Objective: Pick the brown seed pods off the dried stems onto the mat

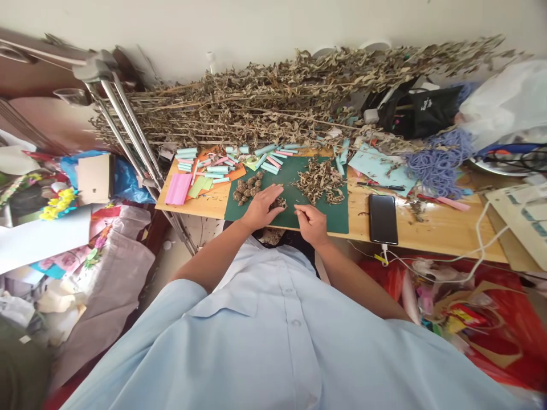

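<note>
We are seeing small white lettering on the black pouch (pixel 436 111), but it is showing too small for us to read surely. A dark mark is showing on the tan cover (pixel 94 177) at our left, also too small to make out.

The small clump of dried leaf (pixel 279 203) is lying on the green mat (pixel 287 177), by the thumb and fingers of our left hand (pixel 259 209); it is looking roundish, so we cannot tell a long axis or a pointing direction. Our left hand is opening flat, palm down, its thumb standing apart from its fingers. Our right hand (pixel 314 225) is curling its fingers, with thumb and forefinger pressing together at the mat; we cannot tell whether anything is between them. Brown knobbly balls (pixel 248 189) are sitting beside our left hand, and a leaf pile (pixel 322 181) is lying beyond our right.

Dried stalks (pixel 239 108) are running lengthwise from left to right along the wall. The phone (pixel 383 219) is pointing its cabled end toward us.

The black pouch is gaping, with contents we cannot identify. The red bag (pixel 506 296) is holding colourful packaging, and the white plastic bag (pixel 506 102) is hiding whatever is inside.
</note>
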The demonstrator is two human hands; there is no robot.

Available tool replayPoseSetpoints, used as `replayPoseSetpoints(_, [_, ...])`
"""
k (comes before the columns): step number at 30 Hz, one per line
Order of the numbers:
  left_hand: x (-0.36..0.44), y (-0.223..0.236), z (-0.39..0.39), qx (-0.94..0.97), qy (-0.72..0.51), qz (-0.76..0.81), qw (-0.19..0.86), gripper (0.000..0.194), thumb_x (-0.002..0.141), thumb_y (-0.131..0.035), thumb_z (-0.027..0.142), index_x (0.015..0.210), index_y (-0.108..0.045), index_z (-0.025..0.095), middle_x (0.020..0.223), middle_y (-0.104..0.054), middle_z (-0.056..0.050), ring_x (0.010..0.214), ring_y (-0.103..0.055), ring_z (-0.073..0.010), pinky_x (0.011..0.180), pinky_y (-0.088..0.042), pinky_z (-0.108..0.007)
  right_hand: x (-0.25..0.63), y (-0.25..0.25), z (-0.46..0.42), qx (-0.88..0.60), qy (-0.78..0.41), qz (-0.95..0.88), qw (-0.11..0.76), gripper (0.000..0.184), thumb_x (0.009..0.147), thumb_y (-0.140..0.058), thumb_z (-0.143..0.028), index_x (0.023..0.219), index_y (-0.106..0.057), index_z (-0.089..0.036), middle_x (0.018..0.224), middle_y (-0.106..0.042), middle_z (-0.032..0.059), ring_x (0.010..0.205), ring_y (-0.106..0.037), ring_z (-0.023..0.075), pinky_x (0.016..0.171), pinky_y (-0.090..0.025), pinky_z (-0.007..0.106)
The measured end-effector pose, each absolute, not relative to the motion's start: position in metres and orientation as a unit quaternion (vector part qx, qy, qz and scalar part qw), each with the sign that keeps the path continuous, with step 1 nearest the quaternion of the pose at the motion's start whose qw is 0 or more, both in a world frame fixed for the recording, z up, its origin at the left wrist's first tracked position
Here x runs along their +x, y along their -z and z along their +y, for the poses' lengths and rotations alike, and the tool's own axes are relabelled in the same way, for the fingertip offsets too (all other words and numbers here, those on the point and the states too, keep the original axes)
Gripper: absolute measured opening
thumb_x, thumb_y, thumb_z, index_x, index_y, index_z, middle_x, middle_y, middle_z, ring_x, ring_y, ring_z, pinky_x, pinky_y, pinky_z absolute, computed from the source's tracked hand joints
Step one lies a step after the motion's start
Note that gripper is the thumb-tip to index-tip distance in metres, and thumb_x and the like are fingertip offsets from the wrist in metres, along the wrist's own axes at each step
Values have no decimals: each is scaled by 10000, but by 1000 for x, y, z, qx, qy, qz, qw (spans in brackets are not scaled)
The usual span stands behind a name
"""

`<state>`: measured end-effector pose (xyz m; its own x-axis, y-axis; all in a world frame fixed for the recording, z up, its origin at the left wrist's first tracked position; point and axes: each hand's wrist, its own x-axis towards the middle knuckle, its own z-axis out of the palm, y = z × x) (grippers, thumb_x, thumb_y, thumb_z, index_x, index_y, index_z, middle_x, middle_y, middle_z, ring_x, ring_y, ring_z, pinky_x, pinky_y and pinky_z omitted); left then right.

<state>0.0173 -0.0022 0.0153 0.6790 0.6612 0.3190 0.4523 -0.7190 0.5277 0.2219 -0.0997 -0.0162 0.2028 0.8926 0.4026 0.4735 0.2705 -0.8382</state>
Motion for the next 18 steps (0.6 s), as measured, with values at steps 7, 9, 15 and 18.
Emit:
replayPoseSetpoints(7, [-1, -20, -15, 844, -276, 398, 230, 354, 1030, -450, 317, 1247, -693, 178, 1356, -674, -136, 1298, -623, -222, 1138, -506, -457, 220, 13, -100, -595, -211, -601, 490, 284, 1005, -480, -351, 1069, -736, -243, 996, -764, 85, 951, -728, 235, 887, -603, 410])
replayPoseSetpoints(9, [-4, -15, -19, 857, -271, 377, 225, 324, 1018, -491, 325, 1191, -722, 177, 1356, -676, -139, 1286, -634, -223, 1126, -521, -463, 219, 12, -99, -596, -204, -605, 486, 281, 1004, -488, -358, 1070, -735, -242, 1019, -764, 89, 970, -726, 237, 899, -601, 412])
replayPoseSetpoints(15, [-2, 11, -17, 884, -258, 334, 199, 293, 1012, -490, 258, 1118, -750, 173, 1308, -705, -139, 1311, -625, -233, 1119, -532, -487, 217, 11, -97, -580, -182, -632, 480, 280, 1014, -484, -342, 1079, -735, -236, 1071, -759, 94, 1016, -715, 229, 936, -586, 395])
replayPoseSetpoints(18, [-1, 21, -14, 892, -262, 316, 192, 293, 1005, -481, 229, 1104, -751, 170, 1316, -701, -137, 1328, -611, -233, 1120, -531, -490, 215, 12, -94, -578, -177, -651, 459, 280, 1018, -490, -343, 1092, -736, -231, 1093, -754, 91, 1031, -706, 224, 955, -568, 378])
